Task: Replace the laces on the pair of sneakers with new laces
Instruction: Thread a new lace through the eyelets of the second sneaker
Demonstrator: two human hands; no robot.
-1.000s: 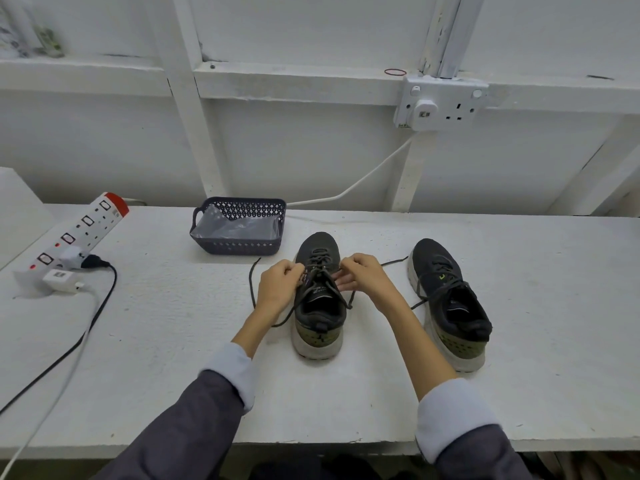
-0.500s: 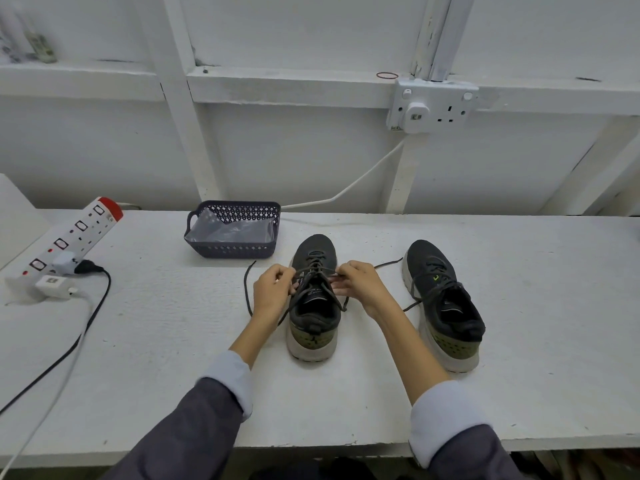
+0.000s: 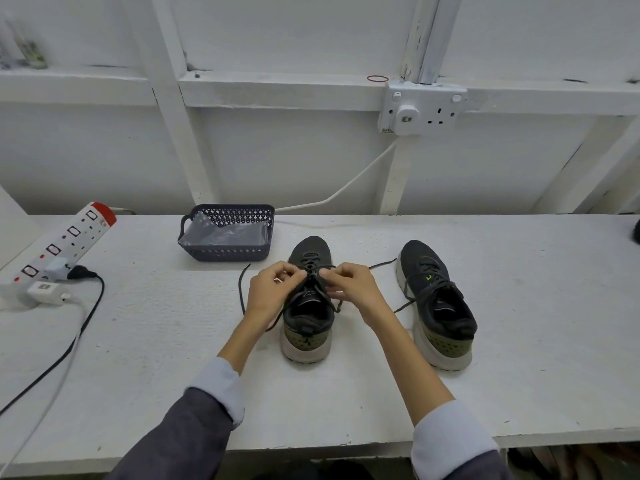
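Two black sneakers with olive heels stand on the white table, toes pointing away. The left sneaker [image 3: 308, 317] sits between my hands. My left hand [image 3: 273, 289] and my right hand [image 3: 353, 289] meet over its eyelets, each pinching the dark lace [image 3: 242, 289] near the middle rows. The lace's loose ends trail out to the left of the shoe and to the right. The right sneaker [image 3: 438, 306] stands apart to the right, laced with loosened dark laces. My fingers hide the exact eyelets being worked.
A dark plastic basket [image 3: 227, 252] holding a clear plastic bag sits behind the left sneaker. A white power strip [image 3: 65, 244] with plugs and cables [image 3: 79, 330] lies at the far left. A wall socket [image 3: 424, 110] hangs above.
Both hands have shifted slightly up the left sneaker toward the toe and closer together over the eyelets. The camera view has tilted a little; the shoes have stayed put.
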